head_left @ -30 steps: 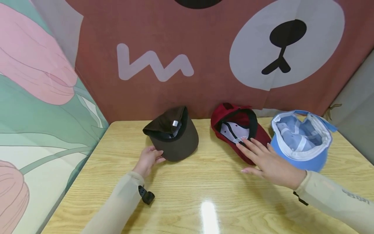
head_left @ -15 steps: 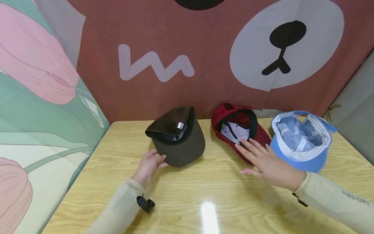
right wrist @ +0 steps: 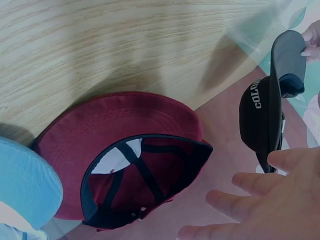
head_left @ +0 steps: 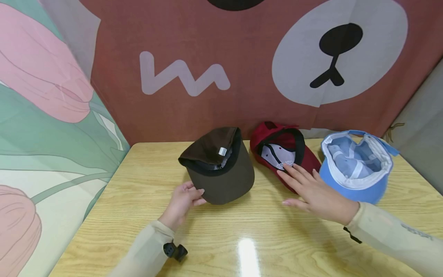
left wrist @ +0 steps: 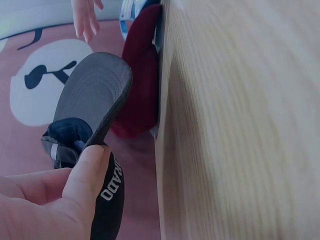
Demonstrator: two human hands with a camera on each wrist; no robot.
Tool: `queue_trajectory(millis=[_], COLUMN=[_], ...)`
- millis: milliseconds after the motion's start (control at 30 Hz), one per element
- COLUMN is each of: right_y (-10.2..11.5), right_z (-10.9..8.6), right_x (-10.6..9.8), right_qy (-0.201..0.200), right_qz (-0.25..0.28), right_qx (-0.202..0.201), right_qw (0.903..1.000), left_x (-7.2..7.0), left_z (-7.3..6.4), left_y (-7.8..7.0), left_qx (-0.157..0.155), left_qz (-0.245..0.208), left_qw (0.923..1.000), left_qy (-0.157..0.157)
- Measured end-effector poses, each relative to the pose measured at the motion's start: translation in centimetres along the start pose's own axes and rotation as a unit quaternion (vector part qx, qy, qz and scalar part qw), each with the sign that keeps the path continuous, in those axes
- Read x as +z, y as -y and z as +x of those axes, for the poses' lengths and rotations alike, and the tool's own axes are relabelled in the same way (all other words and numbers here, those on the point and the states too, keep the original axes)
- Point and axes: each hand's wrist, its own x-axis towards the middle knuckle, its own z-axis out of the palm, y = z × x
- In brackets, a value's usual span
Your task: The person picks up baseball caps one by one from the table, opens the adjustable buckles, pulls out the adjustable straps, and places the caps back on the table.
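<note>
My left hand (head_left: pixel 182 202) pinches the left edge of the brim of a dark brown baseball cap (head_left: pixel 221 184), thumb on top. The cap is raised off the table, its inside turned toward me and a small white tag showing. White lettering runs across its front in the left wrist view. My right hand (head_left: pixel 313 194) holds nothing, fingers spread, and overlaps the brim of a dark red cap (head_left: pixel 257 140). That red cap (right wrist: pixel 150 112) lies with its opening up, showing a white lining panel and dark bands.
To the right of the red cap a light blue cap (head_left: pixel 373 192) lies opening up, its brim toward me. All is on a wooden table (head_left: pixel 214 242), backed by a brown cloth (head_left: pixel 249 77) with a bear print. A floral cloth (head_left: pixel 69 154) hangs at left.
My left hand has carried the brown cap to the right and a little toward me, closer to the red cap. The right hand has barely moved; the red and blue caps stay put.
</note>
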Motion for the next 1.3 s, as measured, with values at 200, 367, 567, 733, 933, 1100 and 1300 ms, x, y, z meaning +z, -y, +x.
queue_trajectory(millis=[200,367,567,733,933,1100,1300], right_y=[0.2,0.3,0.3,0.3,0.4,0.5,0.7], right_z=[0.1,0.2,0.2,0.3,0.3,0.5,0.6], right_x=[0.0,0.1,0.1,0.2,0.3,0.2,0.3], right_qy=[0.003,0.000,-0.004,-0.009,-0.016,-0.019,-0.040], right_qz=[0.001,-0.002,-0.007,-0.007,-0.009,-0.006,0.001], right_qx=[0.003,0.000,-0.005,-0.009,-0.012,-0.015,-0.033], right_qw=[1.0000,1.0000,1.0000,0.9999,0.9998,0.9997,0.9987], left_x=[0.4,0.9,1.5,1.8,2.0,2.3,2.8], left_z=[-0.8,-1.4,-1.9,-2.1,-2.3,-2.6,-3.0], left_y=[0.0,-0.3,-0.5,-0.5,-0.5,-0.6,-0.8], left_qx=[0.005,0.008,0.007,0.010,0.010,0.010,0.013], left_qz=[0.006,0.011,0.003,0.000,-0.004,-0.005,-0.005], left_qw=[0.9992,0.9978,0.9971,0.9965,0.9961,0.9956,0.9952], left_qy=[0.039,0.065,0.075,0.083,0.087,0.093,0.097])
